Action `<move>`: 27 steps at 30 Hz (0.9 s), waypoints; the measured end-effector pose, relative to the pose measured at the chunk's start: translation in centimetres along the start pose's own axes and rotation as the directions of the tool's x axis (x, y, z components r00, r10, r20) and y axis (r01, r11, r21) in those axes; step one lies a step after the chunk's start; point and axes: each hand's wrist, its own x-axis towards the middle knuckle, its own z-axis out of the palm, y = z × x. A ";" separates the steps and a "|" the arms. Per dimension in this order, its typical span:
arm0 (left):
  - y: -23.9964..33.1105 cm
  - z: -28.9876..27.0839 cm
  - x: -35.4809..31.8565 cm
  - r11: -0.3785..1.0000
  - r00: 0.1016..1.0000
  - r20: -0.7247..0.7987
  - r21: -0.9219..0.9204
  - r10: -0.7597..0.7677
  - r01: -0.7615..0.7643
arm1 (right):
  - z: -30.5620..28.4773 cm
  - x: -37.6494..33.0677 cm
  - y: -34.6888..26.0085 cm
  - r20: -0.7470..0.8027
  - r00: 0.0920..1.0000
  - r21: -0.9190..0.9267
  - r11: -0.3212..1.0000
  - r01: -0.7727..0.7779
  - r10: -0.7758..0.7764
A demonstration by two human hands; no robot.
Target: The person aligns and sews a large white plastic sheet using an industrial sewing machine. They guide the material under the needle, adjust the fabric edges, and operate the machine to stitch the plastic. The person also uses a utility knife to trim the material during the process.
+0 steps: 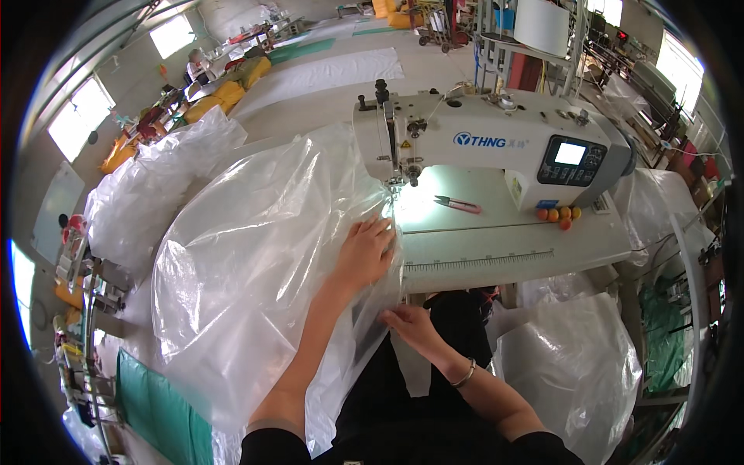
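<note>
A big clear plastic bag (pixel 248 263) billows over the left side of the white sewing table (pixel 527 244). My left hand (pixel 364 252) lies flat on the plastic just in front of the needle of the white industrial sewing machine (pixel 496 143). My right hand (pixel 411 322) pinches the plastic's edge lower down, at the table's front edge. A bracelet sits on my right wrist.
Pink thread snips (pixel 457 204) lie on the table under the machine arm, and small orange balls (pixel 559 215) sit by its base. More plastic bags are piled at the left (pixel 155 186) and lower right (pixel 573 364). A green sheet (pixel 159 403) lies at lower left.
</note>
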 end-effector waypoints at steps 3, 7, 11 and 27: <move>0.6 -0.9 -1.2 1.000 0.999 0.038 -0.015 0.004 -0.003 | -0.2 -1.5 -2.7 -0.030 0.993 0.027 0.993 -0.117 0.118; 0.7 -1.4 -1.8 0.998 1.000 0.027 -0.060 -0.009 0.011 | -3.5 -3.3 -7.5 -0.083 0.931 -0.701 0.685 0.198 -0.355; 1.4 -1.3 -1.5 0.999 0.999 0.045 -0.041 -0.001 0.003 | -5.1 -3.9 -6.3 0.194 0.939 -0.924 0.269 0.272 -0.284; 2.0 0.2 0.1 0.989 0.992 -0.075 0.097 -0.104 0.111 | -2.9 9.2 -7.0 -0.010 0.983 -0.993 0.116 0.012 -0.185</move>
